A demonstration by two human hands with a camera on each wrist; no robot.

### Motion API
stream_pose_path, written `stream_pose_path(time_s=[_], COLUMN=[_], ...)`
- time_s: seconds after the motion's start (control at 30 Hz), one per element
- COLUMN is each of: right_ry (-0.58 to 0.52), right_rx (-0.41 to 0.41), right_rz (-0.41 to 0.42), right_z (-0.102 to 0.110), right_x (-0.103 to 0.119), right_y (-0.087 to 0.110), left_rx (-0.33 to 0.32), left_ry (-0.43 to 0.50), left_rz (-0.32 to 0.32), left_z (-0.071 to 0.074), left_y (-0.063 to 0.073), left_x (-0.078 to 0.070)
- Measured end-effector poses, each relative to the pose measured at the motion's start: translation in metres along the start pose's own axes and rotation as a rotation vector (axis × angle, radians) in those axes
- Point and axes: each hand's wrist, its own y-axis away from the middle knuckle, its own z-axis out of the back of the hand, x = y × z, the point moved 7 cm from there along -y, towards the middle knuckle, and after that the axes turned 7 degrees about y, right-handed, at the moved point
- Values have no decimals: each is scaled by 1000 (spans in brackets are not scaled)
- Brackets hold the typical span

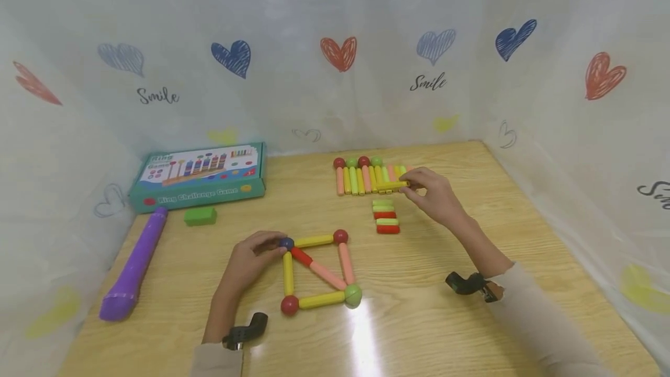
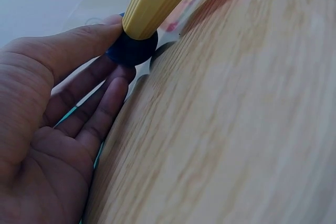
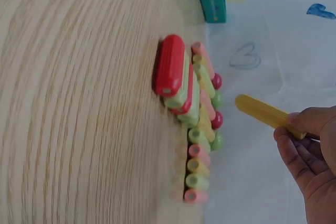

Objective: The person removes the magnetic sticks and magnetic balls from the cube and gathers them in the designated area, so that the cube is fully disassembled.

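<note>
Between thumb and fingers, my left hand (image 1: 256,258) pinches a blue ball (image 1: 287,244) at the upper left corner of a square frame of rods and balls. Yellow rods (image 1: 314,241) and a pink rod (image 1: 346,263) form its sides. Two red balls (image 1: 289,305) and a green ball (image 1: 353,295) make the other corners. A short red rod (image 1: 301,256) and a pink rod (image 1: 328,276) run diagonally across it. My right hand (image 1: 431,194) pinches one end of a yellow rod (image 3: 265,114), held above the row of rods (image 1: 353,181) at the back.
Several short red and light green rods (image 1: 387,226) lie in front of the row, which has red and green balls (image 1: 364,162) behind it. Toward the left are a game box (image 1: 201,182), a green block (image 1: 200,216) and a purple microphone (image 1: 135,266). A printed sheet (image 1: 293,92) stands behind the table.
</note>
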Motion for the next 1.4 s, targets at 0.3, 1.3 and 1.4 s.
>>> stream_pose_path(time_s=[0.3, 1.3, 1.4], right_ry=[127, 167, 161], right_rx=[-19, 181, 203], right_rz=[-106, -350, -351], right_z=[14, -30, -33], right_x=[-54, -103, -104], right_y=[3, 17, 19], left_rx=[-2, -5, -2], left_ry=[14, 29, 31], left_rz=[-28, -29, -34], left_z=[1, 0, -1], left_y=[3, 2, 1], left_x=[1, 1, 0])
